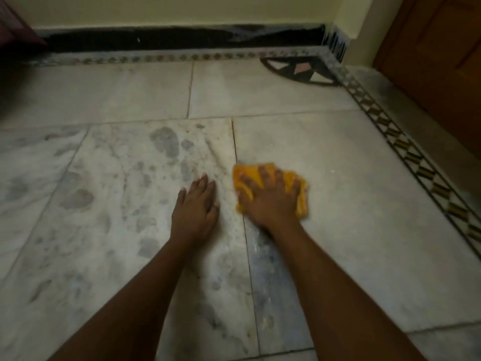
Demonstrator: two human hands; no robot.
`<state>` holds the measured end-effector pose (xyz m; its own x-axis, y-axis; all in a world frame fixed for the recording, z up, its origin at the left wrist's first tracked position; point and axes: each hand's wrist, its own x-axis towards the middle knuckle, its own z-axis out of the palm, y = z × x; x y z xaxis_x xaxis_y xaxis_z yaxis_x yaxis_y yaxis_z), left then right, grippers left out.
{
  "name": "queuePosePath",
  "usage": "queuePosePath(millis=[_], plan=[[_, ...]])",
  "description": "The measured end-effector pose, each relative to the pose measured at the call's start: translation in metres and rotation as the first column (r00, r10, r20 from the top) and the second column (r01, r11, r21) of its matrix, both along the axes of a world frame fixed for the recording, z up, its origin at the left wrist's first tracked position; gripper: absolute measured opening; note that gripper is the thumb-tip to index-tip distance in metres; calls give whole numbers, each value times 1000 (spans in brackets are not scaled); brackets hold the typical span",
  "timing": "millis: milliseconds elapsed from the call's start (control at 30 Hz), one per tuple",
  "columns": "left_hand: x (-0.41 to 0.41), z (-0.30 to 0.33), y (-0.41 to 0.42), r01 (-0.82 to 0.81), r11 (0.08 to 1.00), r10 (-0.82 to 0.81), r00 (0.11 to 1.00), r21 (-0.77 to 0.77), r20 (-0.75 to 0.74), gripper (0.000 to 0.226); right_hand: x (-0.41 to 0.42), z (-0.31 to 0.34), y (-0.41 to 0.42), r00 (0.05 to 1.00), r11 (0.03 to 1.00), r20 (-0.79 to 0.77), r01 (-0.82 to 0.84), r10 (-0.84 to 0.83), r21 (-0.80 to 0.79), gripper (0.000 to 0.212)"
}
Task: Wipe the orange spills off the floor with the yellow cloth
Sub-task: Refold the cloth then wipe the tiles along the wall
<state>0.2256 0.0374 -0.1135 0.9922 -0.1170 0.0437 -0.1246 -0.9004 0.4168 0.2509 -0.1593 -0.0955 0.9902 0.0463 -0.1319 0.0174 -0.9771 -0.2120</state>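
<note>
My right hand (270, 196) presses flat on the bunched yellow cloth (246, 175), fingers spread over it, on the marble floor (338, 165) just right of a tile joint. The cloth shows at the hand's left, top and right edges. My left hand (196, 207) rests palm down on the grey-veined tile beside it, fingers together, holding nothing. A faint yellowish tint lies along the joint above the cloth (229, 149); no clear orange spill shows elsewhere.
A black skirting and cream wall (182, 37) close the far side. A patterned tile border (406, 149) runs diagonally at the right, with a wooden door (442, 61) beyond. A dark red object (15, 29) sits at the far left corner.
</note>
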Motion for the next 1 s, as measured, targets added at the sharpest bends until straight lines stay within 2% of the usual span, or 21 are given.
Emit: queuePosePath(millis=[67,100,167,233,300,367,467,600,667,733,800,833,900,1000], plan=[[-19,1,-1,3,1000,-3,1000,-25,-3,82,-56,-1,-12,995,996,47,-82,84,-43,61],[-30,0,0,5,1000,-5,1000,-26,1,82,-80,-2,-27,997,995,34,-65,67,-69,65],[-51,-3,1,25,999,-25,1000,-31,-9,81,-99,-1,-64,987,985,-45,152,-156,-79,71],[-67,-11,4,50,999,-50,999,-20,-18,83,-80,-2,-85,906,910,-91,412,-414,-43,70],[-74,-14,7,70,997,-70,997,-13,16,82,-45,-3,-78,870,873,-79,488,-487,-4,68],[-78,-15,8,73,997,-72,997,-39,14,81,-38,-7,-53,909,911,-67,413,-412,2,65],[-85,-6,3,13,993,-18,999,-114,-38,87,-72,-15,-20,990,990,22,140,-140,8,57],[-94,0,-6,-21,991,16,999,-131,-44,89,-144,-14,-24,985,992,116,-130,129,-4,52],[-101,-2,-5,-13,989,10,1000,-144,-20,86,-154,-18,-47,986,998,158,-55,57,-15,50],[-108,-5,-1,5,981,-5,1000,-192,0,83,-136,-17,-59,968,988,198,155,-153,8,49],[-114,-8,2,12,964,-14,1000,-265,-7,76,-109,-10,-52,942,947,99,316,-321,55,46],[-115,-8,3,5,954,-12,1000,-298,-23,73,-97,-8,-44,942,942,47,329,-332,70,47],[-120,-2,2,-7,946,-18,997,-326,-72,73,-93,-5,-33,981,980,17,190,-191,59,49],[-136,10,-6,-62,924,-12,981,-376,-192,77,-125,-1,-30,996,992,2,-93,93,84,69]])
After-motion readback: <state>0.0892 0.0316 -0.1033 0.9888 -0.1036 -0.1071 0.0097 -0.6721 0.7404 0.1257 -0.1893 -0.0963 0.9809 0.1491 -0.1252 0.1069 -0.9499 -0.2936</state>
